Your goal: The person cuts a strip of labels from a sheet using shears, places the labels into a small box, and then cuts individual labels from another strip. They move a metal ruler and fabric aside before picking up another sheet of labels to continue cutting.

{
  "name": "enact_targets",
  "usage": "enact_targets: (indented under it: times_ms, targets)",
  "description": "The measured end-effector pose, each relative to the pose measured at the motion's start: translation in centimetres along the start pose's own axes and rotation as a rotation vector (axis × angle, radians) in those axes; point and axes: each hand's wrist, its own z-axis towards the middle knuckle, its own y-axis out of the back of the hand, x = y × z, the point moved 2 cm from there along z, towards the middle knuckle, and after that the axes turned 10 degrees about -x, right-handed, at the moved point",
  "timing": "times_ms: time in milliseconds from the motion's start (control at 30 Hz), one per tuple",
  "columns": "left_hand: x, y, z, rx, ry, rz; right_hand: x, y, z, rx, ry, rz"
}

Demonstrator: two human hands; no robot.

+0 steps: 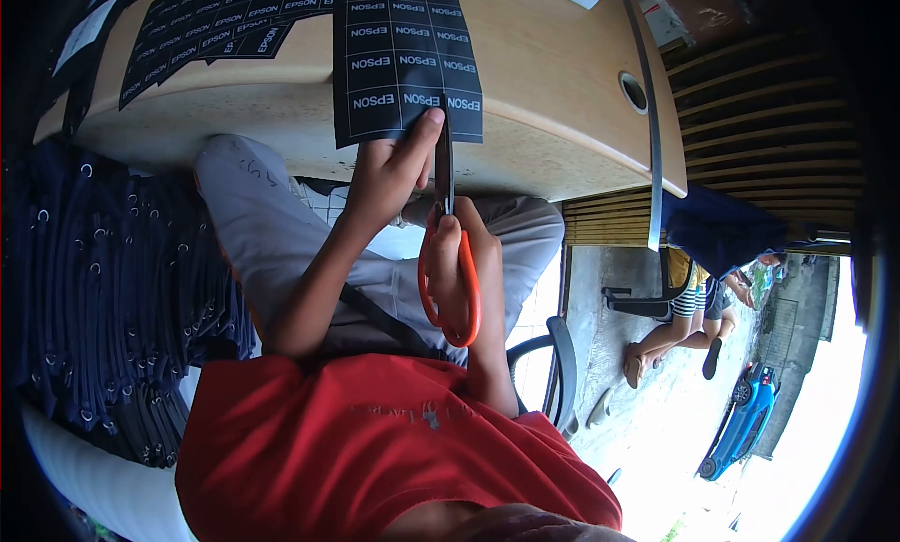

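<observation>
My left hand (389, 176) pinches the lower edge of a black sheet (373, 47) printed with a white grid of EPSON labels, its thumb on top. The sheet extends from the table's front edge towards me. In my right hand (472, 242) is a pair of scissors (444, 162) with orange handles. The blades point away from me and meet the sheet's near edge, by the line between the middle and right columns. They look nearly closed, and whether they are cutting through cannot be made out. My left fingers lie mostly hidden under the sheet.
More black EPSON sheets (239, 17) lie overlapped on the wooden table (553, 73) at the far left. Many dark straps with metal rings (122, 261) hang at my left. A dark strap (654, 167) hangs over the table's right edge. Seated people (689, 322) are beyond, at right.
</observation>
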Motion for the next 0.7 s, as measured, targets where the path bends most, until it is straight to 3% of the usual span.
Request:
enact_targets:
  times_ms: [133, 600, 700]
  targets:
    - [-0.2, 0.1, 0.2, -0.026, -0.013, -0.006, 0.8, 0.1, 0.0, 0.056, -0.049, -0.045]
    - [-0.1, 0.5, 0.4, -0.059, -0.021, -0.003, -1.3, -0.1, -1.2, 0.200, -0.099, 0.443]
    - [-0.4, 0.6, 0.4, -0.055, -0.023, 0.029, -1.2, 0.1, -1.7, 0.083, -0.305, 0.306]
